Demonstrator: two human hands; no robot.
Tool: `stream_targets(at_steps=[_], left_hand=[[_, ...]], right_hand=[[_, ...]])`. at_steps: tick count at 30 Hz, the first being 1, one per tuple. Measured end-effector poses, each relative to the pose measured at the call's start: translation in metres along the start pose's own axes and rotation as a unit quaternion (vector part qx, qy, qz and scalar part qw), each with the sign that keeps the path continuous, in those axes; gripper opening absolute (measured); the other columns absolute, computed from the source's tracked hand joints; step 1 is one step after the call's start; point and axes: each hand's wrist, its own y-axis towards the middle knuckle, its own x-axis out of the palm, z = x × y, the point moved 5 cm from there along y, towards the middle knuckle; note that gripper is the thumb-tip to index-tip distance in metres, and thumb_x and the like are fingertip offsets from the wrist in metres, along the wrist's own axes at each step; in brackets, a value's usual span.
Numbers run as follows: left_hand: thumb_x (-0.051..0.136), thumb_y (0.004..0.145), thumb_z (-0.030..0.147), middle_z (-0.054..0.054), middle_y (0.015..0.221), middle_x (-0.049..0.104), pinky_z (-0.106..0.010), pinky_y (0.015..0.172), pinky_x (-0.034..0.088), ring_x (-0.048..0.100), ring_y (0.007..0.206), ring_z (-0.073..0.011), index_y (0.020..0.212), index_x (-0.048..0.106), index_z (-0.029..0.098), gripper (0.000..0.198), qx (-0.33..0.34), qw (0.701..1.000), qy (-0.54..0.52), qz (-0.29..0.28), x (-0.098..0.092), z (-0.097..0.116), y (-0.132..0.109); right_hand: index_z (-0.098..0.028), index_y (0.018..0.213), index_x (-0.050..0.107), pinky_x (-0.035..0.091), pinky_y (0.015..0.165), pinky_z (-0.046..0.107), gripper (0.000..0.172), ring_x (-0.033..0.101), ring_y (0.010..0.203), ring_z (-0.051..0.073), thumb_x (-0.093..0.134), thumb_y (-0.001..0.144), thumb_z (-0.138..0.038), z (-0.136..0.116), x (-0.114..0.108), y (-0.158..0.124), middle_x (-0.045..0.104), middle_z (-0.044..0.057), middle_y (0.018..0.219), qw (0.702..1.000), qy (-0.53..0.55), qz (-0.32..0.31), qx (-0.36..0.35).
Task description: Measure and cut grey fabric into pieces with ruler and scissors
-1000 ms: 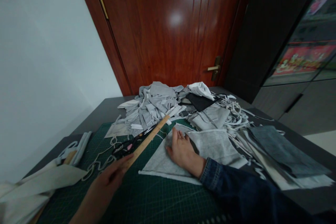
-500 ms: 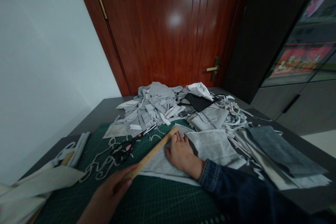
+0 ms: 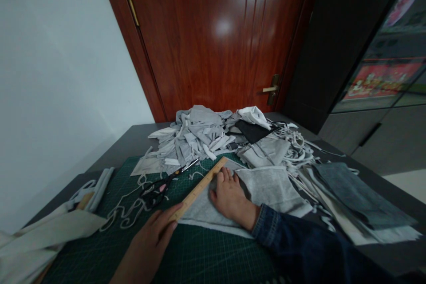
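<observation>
A wooden ruler (image 3: pixel 201 185) lies slantwise along the left edge of a grey piece of cloth (image 3: pixel 203 208). Its near end is gripped by my left hand (image 3: pixel 149 235), thumb on one side and fingers on the other. My right hand (image 3: pixel 229 193) lies flat on the cloth just right of the ruler, fingers stretched toward its far end. Beneath is a green cutting mat (image 3: pixel 206 253). Black-handled scissors (image 3: pixel 166 183) rest on the mat left of the ruler, blades pointing away from me. Loose pale cord (image 3: pixel 128 211) curls beside them.
A heap of grey fabric scraps (image 3: pixel 196 131) stands at the back. To its right lie a black cloth (image 3: pixel 254 131) and tangled strips (image 3: pixel 296 144). Folded cloths (image 3: pixel 359 195) are stacked at right, cream fabric (image 3: pixel 49 235) at left. A brown door (image 3: pixel 213 53) closes off the back.
My left hand and the ruler's near end have shifted slightly right and away from me, bringing the ruler against the cloth's edge. My right hand stays in place.
</observation>
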Motion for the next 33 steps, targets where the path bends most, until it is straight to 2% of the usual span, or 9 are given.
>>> stream_targets(at_steps=[4,7,11,19,28,33], left_hand=[[0.048,0.096,0.040,-0.001,0.131,0.075,-0.040,0.108,0.056,0.071,0.121,-0.0235,0.128,0.073,0.029,0.041,-0.002,1.000,0.018,0.005,-0.014,-0.012,-0.007],[0.049,0.096,0.040,0.000,0.128,0.076,-0.040,0.107,0.057,0.072,0.118,-0.0237,0.127,0.073,0.031,0.040,-0.002,1.000,0.027,-0.003,-0.017,-0.020,-0.012],[0.048,0.097,0.039,-0.001,0.127,0.076,-0.038,0.104,0.059,0.073,0.116,-0.0235,0.128,0.073,0.030,0.041,0.007,1.000,0.027,-0.013,-0.009,-0.014,-0.010],[0.044,0.098,0.036,-0.005,0.131,0.075,-0.038,0.107,0.057,0.070,0.122,-0.0230,0.130,0.070,0.025,0.043,0.018,0.999,-0.015,-0.037,0.014,0.012,0.005],[0.041,0.100,0.034,-0.008,0.138,0.070,-0.045,0.113,0.052,0.067,0.126,-0.0243,0.139,0.064,0.024,0.046,0.014,0.997,0.003,-0.073,0.028,0.016,0.006],[0.042,0.101,0.030,-0.007,0.134,0.071,-0.039,0.109,0.055,0.069,0.122,-0.0223,0.139,0.063,0.027,0.044,0.030,0.996,0.048,-0.066,0.032,0.017,0.001]], right_hand=[[0.002,0.141,0.049,0.026,0.121,0.057,0.062,0.035,0.149,0.042,0.052,0.095,-0.039,0.000,-0.001,0.000,0.034,0.034,0.160,1.000,-0.007,-0.001,0.003],[0.002,0.144,0.045,0.028,0.121,0.056,0.066,0.035,0.149,0.042,0.054,0.094,-0.039,0.000,-0.002,0.000,0.030,0.034,0.162,1.000,-0.008,0.003,0.006],[0.003,0.146,0.042,0.029,0.120,0.056,0.068,0.037,0.147,0.042,0.055,0.093,-0.037,0.000,0.000,0.000,0.030,0.034,0.161,1.000,0.000,0.010,0.009],[-0.002,0.141,0.048,0.030,0.118,0.057,0.062,0.032,0.151,0.042,0.057,0.091,-0.038,0.001,0.003,0.000,0.021,0.032,0.166,1.000,0.018,0.024,0.000],[0.000,0.141,0.047,0.028,0.119,0.059,0.062,0.035,0.150,0.043,0.053,0.094,-0.039,0.000,0.004,-0.001,0.024,0.033,0.165,1.000,0.010,0.019,-0.003],[0.002,0.142,0.046,0.027,0.119,0.060,0.060,0.036,0.149,0.043,0.049,0.097,-0.038,-0.001,0.002,-0.003,0.027,0.035,0.163,1.000,-0.001,0.016,-0.010]])
